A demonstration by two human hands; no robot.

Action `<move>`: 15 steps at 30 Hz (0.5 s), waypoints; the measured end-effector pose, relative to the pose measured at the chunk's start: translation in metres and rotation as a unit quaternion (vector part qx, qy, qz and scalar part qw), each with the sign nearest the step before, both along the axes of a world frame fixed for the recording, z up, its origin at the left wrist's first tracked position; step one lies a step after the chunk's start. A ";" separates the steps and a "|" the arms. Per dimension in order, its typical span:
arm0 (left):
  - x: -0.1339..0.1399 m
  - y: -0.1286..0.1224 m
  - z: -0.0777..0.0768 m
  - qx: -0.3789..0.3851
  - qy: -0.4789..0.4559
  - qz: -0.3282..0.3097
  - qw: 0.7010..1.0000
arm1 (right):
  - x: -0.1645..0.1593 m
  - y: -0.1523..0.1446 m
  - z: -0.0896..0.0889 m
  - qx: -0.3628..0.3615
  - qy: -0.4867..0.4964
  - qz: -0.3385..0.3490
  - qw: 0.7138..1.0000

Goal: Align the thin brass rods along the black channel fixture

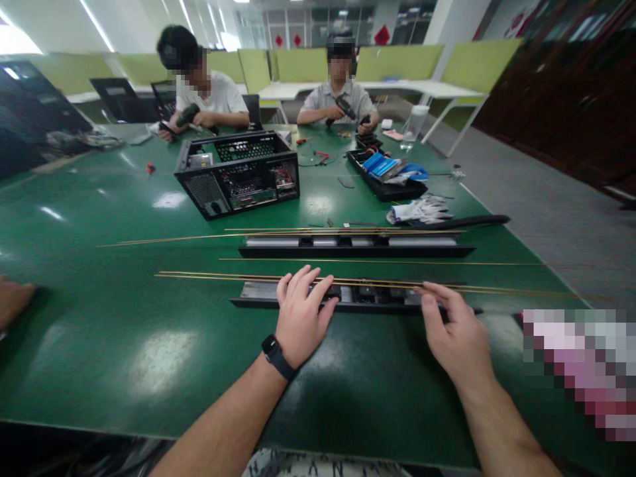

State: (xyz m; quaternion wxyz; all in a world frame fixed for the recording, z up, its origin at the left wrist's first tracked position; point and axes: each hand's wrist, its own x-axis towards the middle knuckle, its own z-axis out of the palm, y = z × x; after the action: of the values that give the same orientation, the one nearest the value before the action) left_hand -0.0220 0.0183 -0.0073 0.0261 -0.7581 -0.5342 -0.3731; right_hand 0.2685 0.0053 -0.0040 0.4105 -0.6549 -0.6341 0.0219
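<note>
A long, narrow black channel [258,304] with a grey inside and dark blocks in it lies crosswise in front of me. Thin brass-coloured rods [199,275] run along its top and stick out past both ends. My left hand [304,318], a dark watch on its wrist, rests over the channel's left half with fingers stretched across the rods. At the right end, my right hand [457,334] pinches the rods between thumb and fingertips. Just beyond lie a single thin rod [278,260] and a second black channel [358,252], with more rods across its top.
An open black computer case [238,175] stands behind at left. A black tray [397,192] with blue items and white gloves [422,209] are at right. Two people with drills sit across the green table [124,285]. A hand [14,301] shows at the left edge.
</note>
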 end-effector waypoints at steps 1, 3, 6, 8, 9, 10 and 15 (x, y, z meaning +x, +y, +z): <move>0.000 0.000 0.000 0.000 0.000 0.000 1.000 | 0.001 0.000 0.000 0.000 0.000 -0.009 1.000; 0.000 0.000 0.001 0.000 -0.002 0.001 1.000 | 0.000 0.000 0.000 0.001 -0.008 0.011 1.000; 0.001 0.000 0.001 0.004 -0.004 0.002 1.000 | -0.003 -0.001 0.002 0.007 -0.024 0.078 0.997; 0.001 -0.001 0.001 0.005 -0.005 0.002 1.000 | -0.004 -0.001 0.002 0.008 -0.024 0.086 0.996; 0.001 0.000 0.001 0.006 -0.005 0.001 1.000 | -0.003 -0.001 0.002 0.007 -0.019 0.073 0.997; 0.001 0.000 0.001 0.006 -0.006 0.001 1.000 | -0.003 -0.001 0.002 0.004 -0.013 0.053 0.999; 0.001 0.000 0.000 0.008 -0.006 -0.001 1.000 | -0.001 0.000 0.000 -0.005 -0.006 0.000 1.000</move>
State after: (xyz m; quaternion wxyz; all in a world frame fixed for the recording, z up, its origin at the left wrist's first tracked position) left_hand -0.0213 0.0182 -0.0068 0.0283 -0.7564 -0.5303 -0.3819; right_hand 0.2674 0.0051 -0.0037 0.4035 -0.6571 -0.6364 0.0214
